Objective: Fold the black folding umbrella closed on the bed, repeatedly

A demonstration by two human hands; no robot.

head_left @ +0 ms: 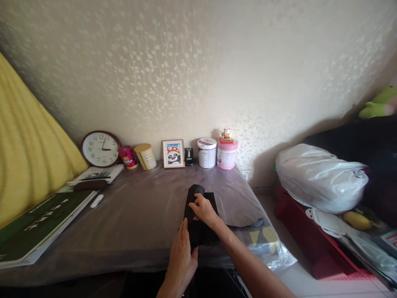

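A long, black, soft-looking folded bundle (194, 191) lies near the front of the table, pointing away from me. What kind of thing it is, I cannot make out. My left hand (182, 252) grips its near left side, fingers along the edge and thumb at the near end. Across its top is my right hand (203, 207), with bent fingers pressed on the black material and part of them hidden. A flat black piece (212, 200) shows beside the bundle, under my right wrist; whether they are joined, I cannot tell.
Along the wall stand a clock (101, 149), tins, a framed panda picture (173, 154), and two tubs, one topped by a cat figurine (226, 134). A green book (43, 219) lies left. A red crate (304, 231) with a white bag (319, 178) stands right of the table.
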